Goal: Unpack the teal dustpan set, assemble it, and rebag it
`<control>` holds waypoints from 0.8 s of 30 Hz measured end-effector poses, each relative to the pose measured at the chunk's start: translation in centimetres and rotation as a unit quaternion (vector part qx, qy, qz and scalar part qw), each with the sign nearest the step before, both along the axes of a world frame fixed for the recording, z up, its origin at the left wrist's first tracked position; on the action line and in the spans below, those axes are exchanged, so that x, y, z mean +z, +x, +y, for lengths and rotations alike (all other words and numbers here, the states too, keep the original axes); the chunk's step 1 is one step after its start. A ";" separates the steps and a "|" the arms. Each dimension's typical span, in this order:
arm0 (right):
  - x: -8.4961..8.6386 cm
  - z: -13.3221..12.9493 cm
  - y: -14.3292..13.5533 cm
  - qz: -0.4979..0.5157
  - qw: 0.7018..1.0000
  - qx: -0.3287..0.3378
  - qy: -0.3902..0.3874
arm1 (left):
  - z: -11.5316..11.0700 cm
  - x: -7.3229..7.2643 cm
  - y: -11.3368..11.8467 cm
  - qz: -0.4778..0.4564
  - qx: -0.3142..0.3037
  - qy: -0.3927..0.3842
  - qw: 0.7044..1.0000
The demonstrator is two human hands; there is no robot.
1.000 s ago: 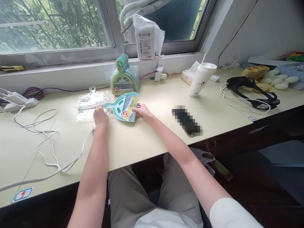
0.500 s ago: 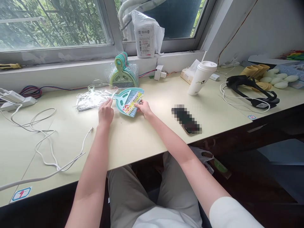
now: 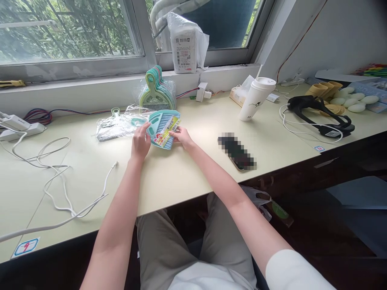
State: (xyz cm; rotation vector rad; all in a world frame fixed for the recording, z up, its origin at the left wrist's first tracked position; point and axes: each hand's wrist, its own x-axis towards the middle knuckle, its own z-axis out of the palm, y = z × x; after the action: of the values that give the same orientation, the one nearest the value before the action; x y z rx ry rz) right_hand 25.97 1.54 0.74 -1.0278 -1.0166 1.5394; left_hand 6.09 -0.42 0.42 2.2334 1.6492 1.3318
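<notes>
A small teal dustpan set (image 3: 163, 127) with a yellow label lies on the cream table (image 3: 187, 173), partly in a clear plastic bag (image 3: 119, 125). My left hand (image 3: 140, 141) grips the dustpan's left side near the handle. On the right edge, my right hand (image 3: 180, 136) pinches the labelled end. Behind them a stack of bagged green dustpan sets (image 3: 157, 92) leans against the window ledge.
A white cup with a straw (image 3: 256, 98) and a tissue pack (image 3: 238, 94) stand to the right. A blurred phone (image 3: 237, 152) lies near my right arm. White cables (image 3: 57, 177) and power strips (image 3: 18, 125) cover the left; a black headset (image 3: 320, 114) lies far right.
My left hand has left the plastic bag and moved right onto the teal dustpan. The dustpan has shifted slightly up and right, and the bag's mouth now lies over its handle.
</notes>
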 end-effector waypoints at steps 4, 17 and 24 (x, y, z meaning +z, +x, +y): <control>0.4 -0.3 -0.1 0.008 0.998 0.050 0.023 | -0.4 0.4 0.3 -0.018 0.000 0.031 0.999; 0.2 -0.4 -0.1 0.077 0.996 0.001 0.042 | -0.9 2.2 1.2 -0.139 0.289 0.061 0.945; 0.3 -0.8 -0.8 0.069 0.996 0.023 0.046 | 1.8 0.5 -0.3 -0.427 -0.064 -0.083 0.898</control>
State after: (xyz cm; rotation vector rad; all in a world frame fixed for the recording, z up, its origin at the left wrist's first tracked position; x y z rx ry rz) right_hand 25.19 0.70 1.00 -0.8286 -1.0108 1.5643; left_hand 5.82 1.37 0.96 1.2940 1.1864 1.6923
